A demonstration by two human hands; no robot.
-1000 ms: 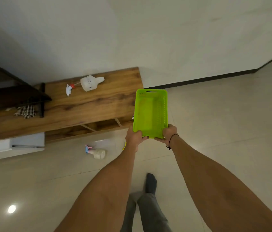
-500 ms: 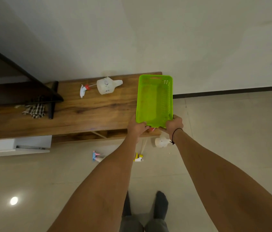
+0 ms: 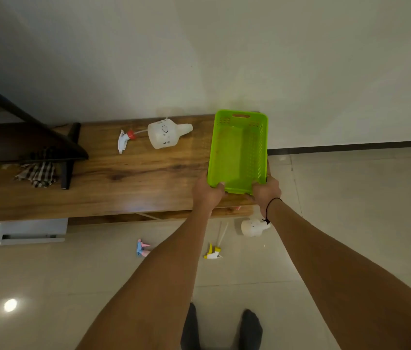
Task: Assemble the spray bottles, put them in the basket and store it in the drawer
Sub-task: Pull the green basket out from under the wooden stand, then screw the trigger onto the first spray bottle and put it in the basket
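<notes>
Over the right end of the wooden cabinet top (image 3: 113,183), the green basket (image 3: 237,152) is gripped at its near edge by both hands: left hand (image 3: 207,194) closed on the near-left corner, right hand (image 3: 266,192) on the near-right one; I cannot tell if it touches the wood. On the top, left of the basket, lie a white bottle (image 3: 165,133) w/ a red-collar trigger head (image 3: 124,140) just beside. On the floor below are another white bottle (image 3: 252,227), a yellow trigger head (image 3: 213,252) & a blue-pink one (image 3: 142,247).

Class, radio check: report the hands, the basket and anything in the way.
Left hand and right hand grip green basket's near rim, over wooden cabinet top. Basket empty. Bottles unassembled: one on cabinet, one on floor.
</notes>
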